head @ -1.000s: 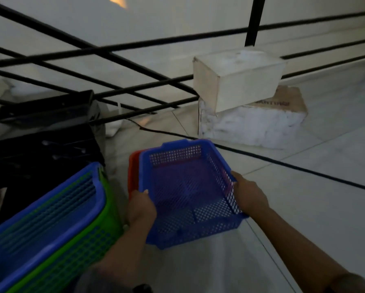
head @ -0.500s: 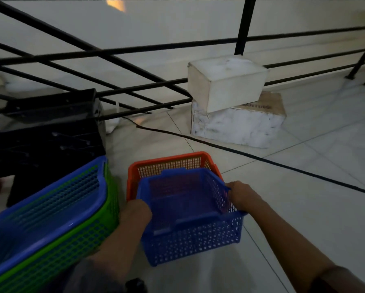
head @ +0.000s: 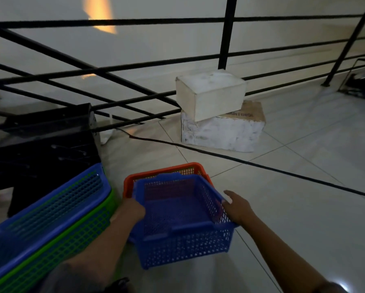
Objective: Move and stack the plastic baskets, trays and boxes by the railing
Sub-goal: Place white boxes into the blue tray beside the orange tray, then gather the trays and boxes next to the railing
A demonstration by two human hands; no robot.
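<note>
Blue basket (head: 183,218) sits on floor, part nested over orange basket (head: 166,172); light stiff mesh plastic, probably slides easy on tile, best held by side rims. Left hand (head: 132,210) curled on left rim, right hand (head: 237,206) flat on right rim, fingers loose. Dim light; orange basket mostly hidden, left-hand fingertips not visible

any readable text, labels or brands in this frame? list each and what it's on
Brown cardboard box under the white box: one line of dark print on its top, seen upside down and partly hidden, too blurred to read.
Small blue basket, orange basket, long blue basket, green basket: no text visible.
Black crates: too dark to tell.
</note>
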